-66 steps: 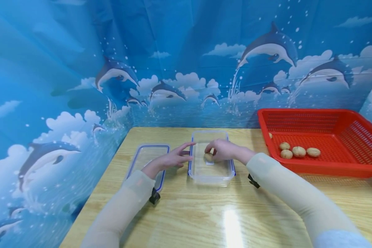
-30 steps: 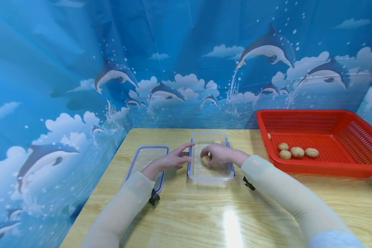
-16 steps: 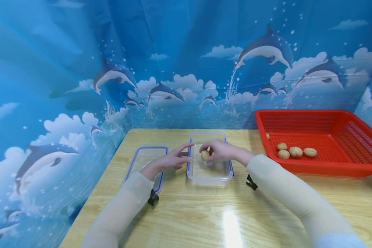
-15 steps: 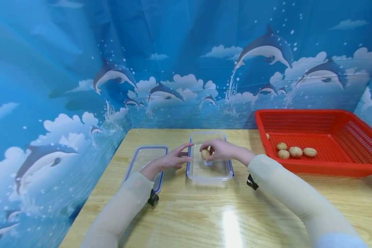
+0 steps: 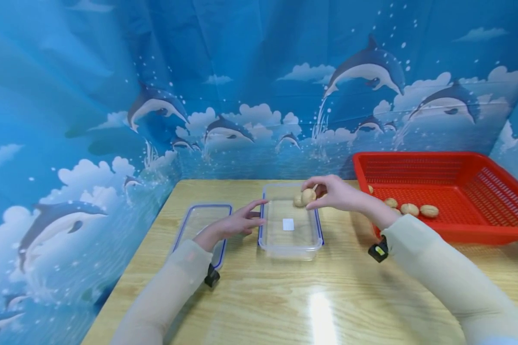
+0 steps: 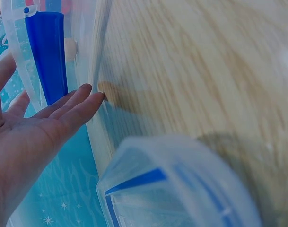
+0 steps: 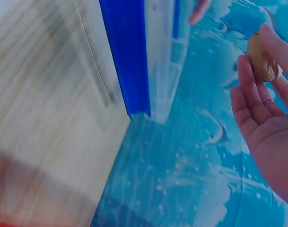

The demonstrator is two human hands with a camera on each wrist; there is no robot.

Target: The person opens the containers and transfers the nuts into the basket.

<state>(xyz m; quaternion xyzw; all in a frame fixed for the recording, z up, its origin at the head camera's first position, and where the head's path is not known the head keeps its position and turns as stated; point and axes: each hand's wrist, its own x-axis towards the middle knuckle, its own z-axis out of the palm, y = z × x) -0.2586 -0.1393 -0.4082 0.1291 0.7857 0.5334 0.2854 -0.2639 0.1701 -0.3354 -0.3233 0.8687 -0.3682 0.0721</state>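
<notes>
A tan walnut point(image 5: 308, 196) is pinched between the thumb and fingers of my right hand point(image 5: 334, 192), over the right side of a clear plastic box point(image 5: 291, 249) with blue side clips. In the right wrist view the same walnut point(image 7: 263, 57) shows above the palm, off to the side of the box's blue clip point(image 7: 127, 56). Another walnut point(image 5: 299, 201) shows just behind it, within the box's outline. My left hand point(image 5: 237, 221) has its fingers extended at the box's left side; the left wrist view shows its fingertips point(image 6: 94, 99) beside a blue clip point(image 6: 48, 54).
A clear lid point(image 5: 209, 211) with a blue seal lies on the table left of the box, partly under my left forearm. At the right stands a red basket point(image 5: 462, 235) with several walnuts point(image 5: 410, 210). A small white label point(image 5: 288, 224) shows at the box's bottom.
My right hand has risen out of the box with the walnut and moved right and back. The white label and another walnut now show. My left hand stays at the box's side.
</notes>
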